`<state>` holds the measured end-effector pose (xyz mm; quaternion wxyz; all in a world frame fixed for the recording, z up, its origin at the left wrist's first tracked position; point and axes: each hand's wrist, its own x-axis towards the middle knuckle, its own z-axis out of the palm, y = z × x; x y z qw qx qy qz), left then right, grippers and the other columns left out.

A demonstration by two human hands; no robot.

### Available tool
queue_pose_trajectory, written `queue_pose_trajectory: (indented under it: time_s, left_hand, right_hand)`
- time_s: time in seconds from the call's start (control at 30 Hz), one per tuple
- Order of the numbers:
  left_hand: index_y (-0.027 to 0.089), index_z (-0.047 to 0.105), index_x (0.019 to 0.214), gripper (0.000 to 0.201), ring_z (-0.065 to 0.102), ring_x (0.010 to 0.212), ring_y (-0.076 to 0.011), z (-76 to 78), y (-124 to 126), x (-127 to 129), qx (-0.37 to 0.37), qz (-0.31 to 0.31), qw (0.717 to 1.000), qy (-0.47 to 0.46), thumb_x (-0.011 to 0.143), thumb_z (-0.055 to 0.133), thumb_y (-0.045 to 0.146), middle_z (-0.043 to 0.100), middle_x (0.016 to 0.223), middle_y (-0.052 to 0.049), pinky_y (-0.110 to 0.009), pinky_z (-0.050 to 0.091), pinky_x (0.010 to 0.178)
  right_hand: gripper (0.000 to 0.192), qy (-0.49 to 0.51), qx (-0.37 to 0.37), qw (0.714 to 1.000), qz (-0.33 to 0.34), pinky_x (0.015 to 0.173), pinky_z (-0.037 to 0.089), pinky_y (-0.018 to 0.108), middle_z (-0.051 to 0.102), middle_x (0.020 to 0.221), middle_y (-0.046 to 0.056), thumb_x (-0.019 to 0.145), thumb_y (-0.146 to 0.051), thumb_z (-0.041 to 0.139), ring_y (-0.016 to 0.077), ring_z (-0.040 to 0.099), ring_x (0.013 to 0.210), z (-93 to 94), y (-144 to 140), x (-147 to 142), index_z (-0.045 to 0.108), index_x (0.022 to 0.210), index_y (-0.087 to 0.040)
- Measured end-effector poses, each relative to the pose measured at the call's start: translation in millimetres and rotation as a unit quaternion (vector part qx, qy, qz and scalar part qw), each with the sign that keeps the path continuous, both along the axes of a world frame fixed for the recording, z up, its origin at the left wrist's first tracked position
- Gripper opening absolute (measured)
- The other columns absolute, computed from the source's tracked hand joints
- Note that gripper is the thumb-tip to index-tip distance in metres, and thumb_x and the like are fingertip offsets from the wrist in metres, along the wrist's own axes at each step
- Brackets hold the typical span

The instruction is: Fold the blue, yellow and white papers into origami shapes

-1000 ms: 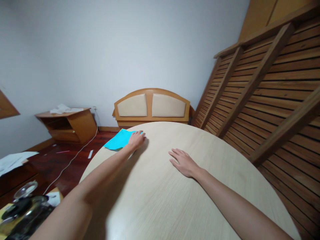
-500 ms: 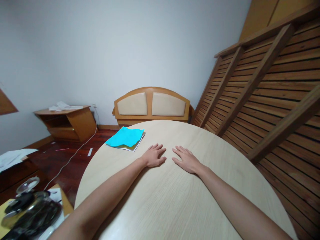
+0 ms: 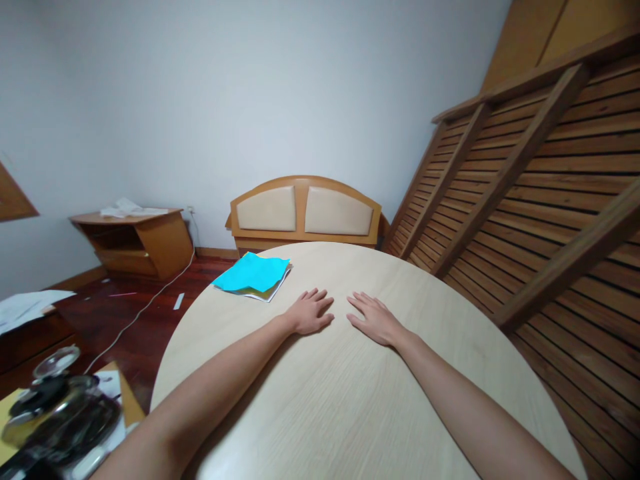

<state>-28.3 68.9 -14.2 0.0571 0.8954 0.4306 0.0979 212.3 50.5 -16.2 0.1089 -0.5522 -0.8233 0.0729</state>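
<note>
The round bench [image 3: 350, 400] lies bare over most of its top, so a hand can slide freely across the near half, the right side and the far edge. The only thing on it is a stack of coloured paper [image 3: 253, 277] at the far left rim, partly overhanging the edge. The left hand [image 3: 310, 312] and right hand [image 3: 374, 320] lie flat near the middle, close together with a narrow gap between them; the stack sits beyond and to the left of the left hand, apart from it. To the right, a slatted wooden panel [image 3: 540, 200] leans close beside the bench edge. At the near left, a glass pot [image 3: 55, 407] stands below the rim.
</note>
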Motion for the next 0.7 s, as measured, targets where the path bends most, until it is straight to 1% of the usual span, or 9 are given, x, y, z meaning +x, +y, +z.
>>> queue_pose_trajectory:
  time_s: [0.17,0.33,0.5,0.7]
  left_hand:
    - [0.023,0.043,0.147,0.059,0.027,0.146,-0.038,-0.4,1.5,-0.4,0.001,-0.002,1.0,-0.002,0.097,0.041,0.054,0.033,0.159,-0.013,-0.056,0.025,0.117]
    - [0.022,0.043,0.148,0.06,0.028,0.146,-0.039,-1.2,0.8,-0.8,0.002,-0.001,1.0,-0.001,0.097,0.04,0.054,0.033,0.159,-0.014,-0.057,0.025,0.117]
    - [0.023,0.042,0.148,0.06,0.027,0.147,-0.0368,-2.9,1.2,-1.3,-0.002,0.0,1.0,-0.002,0.098,0.039,0.055,0.032,0.159,-0.013,-0.055,0.025,0.117]
    - [0.024,0.043,0.147,0.059,0.027,0.147,-0.0365,-4.1,2.3,-1.7,-0.002,-0.001,1.0,-0.012,0.097,0.04,0.055,0.032,0.159,-0.012,-0.056,0.025,0.117]
  right_hand:
    - [0.069,0.005,-0.008,1.0,0.009,0.121,0.013,0.047,0.028,0.162,0.008,0.094,-0.058,0.041,0.0263,0.02,0.15,0.4,-1.6,0.1,0.04,0.152,-0.02]
    - [0.069,0.007,-0.011,1.0,0.01,0.122,0.012,0.045,0.027,0.162,0.008,0.095,-0.059,0.04,0.0259,0.015,0.152,1.1,-0.8,0.2,0.041,0.152,-0.019]
    - [0.068,0.009,-0.014,1.0,0.01,0.121,0.013,0.046,0.028,0.162,0.008,0.095,-0.057,0.04,0.0261,0.019,0.151,-0.2,-0.2,0.4,0.04,0.152,-0.02]
    - [0.068,0.008,-0.012,1.0,0.015,0.121,0.014,0.046,0.028,0.162,0.008,0.095,-0.059,0.039,0.0266,0.02,0.15,-1.6,0.3,1.6,0.04,0.152,-0.021]
